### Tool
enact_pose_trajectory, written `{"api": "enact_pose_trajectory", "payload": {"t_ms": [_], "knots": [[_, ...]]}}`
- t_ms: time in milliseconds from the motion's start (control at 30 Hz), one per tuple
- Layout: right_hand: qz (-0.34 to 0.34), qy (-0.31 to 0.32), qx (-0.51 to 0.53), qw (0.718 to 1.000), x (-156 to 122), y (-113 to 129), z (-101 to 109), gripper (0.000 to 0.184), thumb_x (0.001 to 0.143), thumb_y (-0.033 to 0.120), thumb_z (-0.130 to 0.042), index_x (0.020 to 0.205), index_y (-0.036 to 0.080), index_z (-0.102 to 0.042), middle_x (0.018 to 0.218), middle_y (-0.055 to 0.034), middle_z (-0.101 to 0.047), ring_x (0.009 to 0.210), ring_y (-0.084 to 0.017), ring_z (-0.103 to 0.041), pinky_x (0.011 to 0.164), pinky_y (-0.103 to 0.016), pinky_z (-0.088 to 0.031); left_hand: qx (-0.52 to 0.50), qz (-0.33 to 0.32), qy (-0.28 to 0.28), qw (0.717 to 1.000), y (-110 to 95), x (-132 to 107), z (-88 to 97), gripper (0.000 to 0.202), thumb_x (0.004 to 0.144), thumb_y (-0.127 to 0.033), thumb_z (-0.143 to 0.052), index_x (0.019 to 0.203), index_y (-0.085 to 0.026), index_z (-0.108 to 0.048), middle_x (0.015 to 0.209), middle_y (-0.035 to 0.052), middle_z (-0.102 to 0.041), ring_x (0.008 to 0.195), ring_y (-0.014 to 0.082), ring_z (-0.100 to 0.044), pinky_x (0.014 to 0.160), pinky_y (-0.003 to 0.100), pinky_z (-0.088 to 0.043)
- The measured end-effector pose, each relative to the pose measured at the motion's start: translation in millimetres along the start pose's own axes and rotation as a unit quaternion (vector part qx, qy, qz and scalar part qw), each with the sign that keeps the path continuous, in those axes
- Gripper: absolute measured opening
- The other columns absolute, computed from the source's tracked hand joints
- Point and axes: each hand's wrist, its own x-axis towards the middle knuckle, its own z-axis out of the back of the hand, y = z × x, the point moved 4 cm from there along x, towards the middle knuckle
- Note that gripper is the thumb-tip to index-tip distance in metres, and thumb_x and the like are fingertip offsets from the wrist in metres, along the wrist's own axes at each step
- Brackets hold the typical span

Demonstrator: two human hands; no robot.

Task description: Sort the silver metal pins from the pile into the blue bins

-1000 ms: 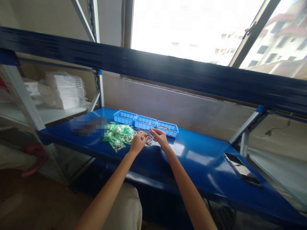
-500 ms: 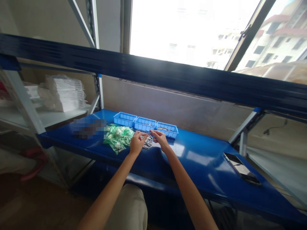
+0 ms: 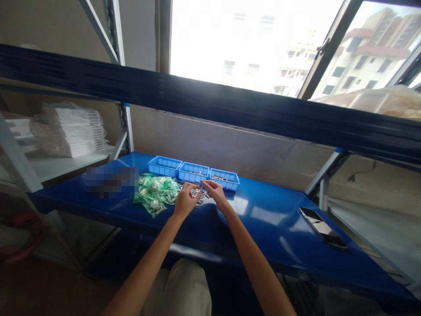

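Note:
Both my hands work over a small heap of silver metal parts (image 3: pixel 198 193) on the blue shelf (image 3: pixel 263 219). My left hand (image 3: pixel 184 201) has its fingers curled in a pinch at the heap; what it grips is too small to name. My right hand (image 3: pixel 212 192) is also pinched over the heap's right edge. Three small blue trays (image 3: pixel 192 171) stand in a row just behind the hands. A pile of green plastic bags (image 3: pixel 154 192) lies to the left of my left hand.
A black phone (image 3: pixel 322 228) lies on the shelf at the right. A dark blue beam (image 3: pixel 210 103) crosses above the shelf. White stacked packages (image 3: pixel 70 129) sit on a grey shelf at the left. A blurred patch (image 3: pixel 112 181) lies beside the bags.
The view has shifted a little left and down. Both hands stay at the heap of metal parts, their fingers picking with small movements.

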Motion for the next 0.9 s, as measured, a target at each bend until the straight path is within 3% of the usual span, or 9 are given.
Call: {"api": "enact_pose_trajectory", "payload": {"t_ms": [233, 433, 667, 900], "knots": [[-0.036, 0.032, 0.04, 0.998, 1.8, -8.0, -1.1, 0.042, 0.062, 0.051, -0.063, 0.089, 0.019, -0.067, 0.072, -0.0003, -0.059, 0.045, -0.004, -0.036, 0.04, -0.019, -0.023, -0.005, 0.008, -0.044, 0.999, 1.2, 0.0, 4.9, 0.021, 0.075, -0.036, -0.056, 0.081, -0.018, -0.065, 0.085, 0.0031, -0.054, 0.052, 0.0072, -0.045, 0.056, 0.024, -0.044], [-0.041, 0.068, 0.051, 0.996, -0.8, -8.6, -1.6, 0.039, 0.063, 0.049, -0.063, 0.09, 0.021, -0.067, 0.071, 0.0007, -0.058, 0.046, -0.004, -0.037, 0.041, -0.018, -0.023, -0.001, 0.018, -0.047, 0.999, 1.9, 0.0, 4.7, 0.022, 0.074, -0.037, -0.058, 0.079, -0.018, -0.066, 0.084, 0.0028, -0.054, 0.05, 0.0066, -0.044, 0.054, 0.023, -0.043], [-0.078, 0.032, 0.005, 0.996, -0.4, -14.3, 0.5, 0.041, 0.062, 0.05, -0.063, 0.089, 0.02, -0.067, 0.077, -0.0006, -0.059, 0.048, -0.004, -0.041, 0.041, -0.017, -0.026, 0.014, 0.005, -0.101, 0.995, -4.8, -1.8, 10.8, 0.023, 0.076, -0.037, -0.055, 0.078, -0.018, -0.066, 0.087, 0.0027, -0.053, 0.048, 0.0051, -0.043, 0.054, 0.023, -0.042], [-0.076, 0.039, -0.039, 0.996, -2.5, -11.8, -0.4, 0.04, 0.066, 0.048, -0.061, 0.09, 0.017, -0.067, 0.072, -0.0013, -0.059, 0.049, -0.006, -0.042, 0.042, -0.018, -0.027, 0.045, -0.005, -0.078, 0.996, -7.3, -2.7, 7.6, 0.018, 0.074, -0.033, -0.057, 0.072, -0.017, -0.064, 0.09, 0.0025, -0.053, 0.048, 0.0045, -0.043, 0.052, 0.021, -0.041]]}}
